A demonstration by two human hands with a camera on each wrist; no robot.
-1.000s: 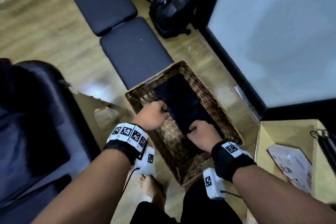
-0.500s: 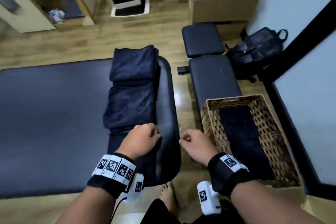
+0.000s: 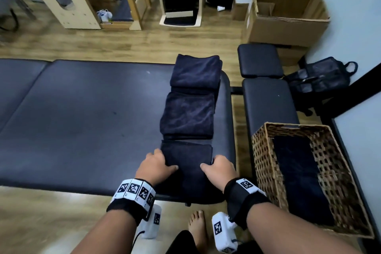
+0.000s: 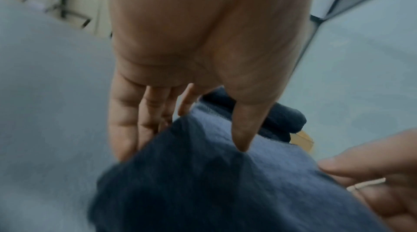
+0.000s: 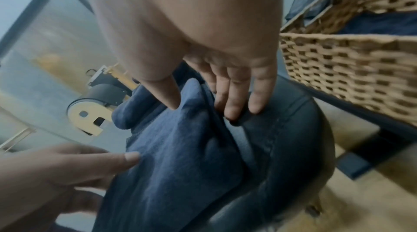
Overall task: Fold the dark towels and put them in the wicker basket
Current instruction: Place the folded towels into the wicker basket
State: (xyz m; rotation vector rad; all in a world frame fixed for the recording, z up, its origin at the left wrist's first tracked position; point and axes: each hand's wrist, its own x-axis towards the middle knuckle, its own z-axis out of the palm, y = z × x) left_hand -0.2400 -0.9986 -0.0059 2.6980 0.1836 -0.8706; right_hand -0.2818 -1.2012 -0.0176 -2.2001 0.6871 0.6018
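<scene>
Both hands are off the basket now & back over the bench: a sec ago they were down inside the wicker, half a sec ago fists hovering at the bench end, now each sits on a side of the near towel. Left hand has thumb on top of the cloth, fingers along/under its left edge per the left wrist view; right hand does the same on the right edge, thumb on top, fingers tucked at the side. Looks like a pinch w/ both, though the towel isn't lifted yet. Progress: one towel already lies flat in the basket, which stands on the floor just right of the bench end. Three more folded ones sit in a row on the bench's right end: near towel under the hands, mid towel touching it, far towel beyond. Can't tell if each is a single towel or a stack. So roughly a quarter done; folding seems finished for what shows, and what's left is mostly carrying over. Next prob. lift the near one, keeping the fold from falling open.
</scene>
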